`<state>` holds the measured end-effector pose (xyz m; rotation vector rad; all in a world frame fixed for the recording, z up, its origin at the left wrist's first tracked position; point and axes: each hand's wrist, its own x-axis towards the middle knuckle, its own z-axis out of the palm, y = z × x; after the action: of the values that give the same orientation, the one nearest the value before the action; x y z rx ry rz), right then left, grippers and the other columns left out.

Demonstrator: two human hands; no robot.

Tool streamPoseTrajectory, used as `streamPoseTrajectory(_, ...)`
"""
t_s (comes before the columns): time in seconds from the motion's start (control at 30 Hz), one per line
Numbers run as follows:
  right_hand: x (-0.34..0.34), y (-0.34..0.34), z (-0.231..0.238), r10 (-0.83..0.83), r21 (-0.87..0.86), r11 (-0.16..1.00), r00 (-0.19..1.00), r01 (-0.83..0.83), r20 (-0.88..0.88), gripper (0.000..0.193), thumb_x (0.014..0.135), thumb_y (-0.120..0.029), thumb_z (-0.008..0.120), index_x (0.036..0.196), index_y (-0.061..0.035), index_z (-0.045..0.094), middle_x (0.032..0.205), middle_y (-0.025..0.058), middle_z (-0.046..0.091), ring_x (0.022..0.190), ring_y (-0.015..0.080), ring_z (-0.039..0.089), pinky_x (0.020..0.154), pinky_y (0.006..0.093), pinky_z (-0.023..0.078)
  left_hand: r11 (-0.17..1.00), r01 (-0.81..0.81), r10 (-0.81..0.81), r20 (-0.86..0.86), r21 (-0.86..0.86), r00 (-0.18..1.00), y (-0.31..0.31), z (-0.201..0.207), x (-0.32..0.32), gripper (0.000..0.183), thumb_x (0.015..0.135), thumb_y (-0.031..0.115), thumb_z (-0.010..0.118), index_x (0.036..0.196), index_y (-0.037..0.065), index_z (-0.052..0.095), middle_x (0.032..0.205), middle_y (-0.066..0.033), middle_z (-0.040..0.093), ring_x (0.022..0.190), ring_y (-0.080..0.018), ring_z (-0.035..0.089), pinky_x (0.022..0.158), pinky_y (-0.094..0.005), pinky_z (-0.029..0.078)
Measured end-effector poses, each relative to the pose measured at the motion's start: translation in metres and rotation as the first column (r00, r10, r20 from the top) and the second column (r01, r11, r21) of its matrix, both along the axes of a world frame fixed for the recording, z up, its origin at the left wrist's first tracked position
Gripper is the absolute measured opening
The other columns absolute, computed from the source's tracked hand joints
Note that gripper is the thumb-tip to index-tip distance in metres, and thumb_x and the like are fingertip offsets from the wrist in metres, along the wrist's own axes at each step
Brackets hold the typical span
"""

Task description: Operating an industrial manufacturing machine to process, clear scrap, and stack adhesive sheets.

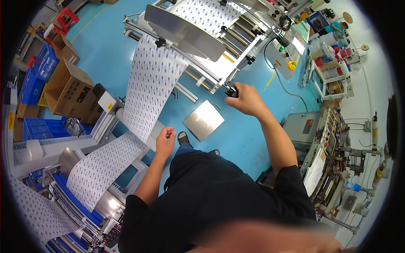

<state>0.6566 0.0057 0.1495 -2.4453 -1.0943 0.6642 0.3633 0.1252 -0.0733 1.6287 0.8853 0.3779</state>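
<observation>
My right hand (248, 99) is closed around a black knob (231, 91) at the near corner of a metal-framed machine (216, 87). Loosely curled, my left hand (165, 141) hangs in front of my body with nothing visible in it. Beside it, a wide white sheet web (149, 80) with a small blue repeating print slopes down from the machine's rollers. A grey metal guard plate (185, 33) lies across the machine top. Below my right hand, a silver square plate with a handle (203, 120) is on the blue floor, close to my feet.
At left stand open cardboard boxes (69, 90) and blue crates (46, 61). Lower left, the web runs over another machine with blue rollers (78, 198). A cable (291, 89) trails over the floor at right, near a grey cabinet (301, 128). A person (336, 28) is far right.
</observation>
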Motion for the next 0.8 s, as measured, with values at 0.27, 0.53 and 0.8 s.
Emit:
streamPoseTrajectory(0.27, -0.013, 0.001, -0.005, -0.003, -0.063, 0.998, 0.971, 0.019, 0.241, 0.030, 0.076, -0.025, 0.069, 0.091, -0.0009, 0.059, 0.075, 0.0181, 0.066, 0.070, 0.0379, 0.065, 0.065, 0.0448, 0.051, 0.992, -0.129, 0.129, -0.037, -0.010, 0.991, 0.019, 0.002, -0.005, 0.022, 0.090, 0.013, 0.061, 0.107, -0.002, 0.061, 0.087, -0.0076, 0.067, 0.075, -0.0126, 0.061, 0.072, -0.0270, 0.050)
streamPoseTrajectory(0.53, -0.021, -0.007, -0.013, 0.013, -0.062, 0.998, 0.918, 0.013, 0.397, 0.035, 0.079, -0.026, 0.071, 0.101, -0.0036, 0.057, 0.083, 0.0180, 0.068, 0.072, 0.0366, 0.066, 0.065, 0.0442, 0.052, 0.984, -0.174, 0.174, 0.017, -0.033, 0.985, 0.039, -0.001, 0.011, 0.022, 0.089, 0.012, 0.062, 0.107, -0.002, 0.061, 0.089, -0.0080, 0.067, 0.077, -0.0125, 0.062, 0.072, -0.0272, 0.050)
streamPoseTrajectory(0.8, -0.017, -0.019, 0.003, 0.014, 0.094, 0.995, 0.997, -0.021, 0.074, 0.071, 0.081, -0.024, 0.071, 0.139, -0.0029, 0.037, 0.105, 0.0214, 0.064, 0.094, 0.0336, 0.065, 0.080, 0.0376, 0.051, 0.997, 0.076, -0.078, 0.070, 0.025, 0.994, 0.023, 0.023, 0.081, 0.023, 0.091, 0.015, 0.061, 0.107, -0.001, 0.060, 0.092, -0.0100, 0.066, 0.083, -0.0168, 0.063, 0.076, -0.0302, 0.051)
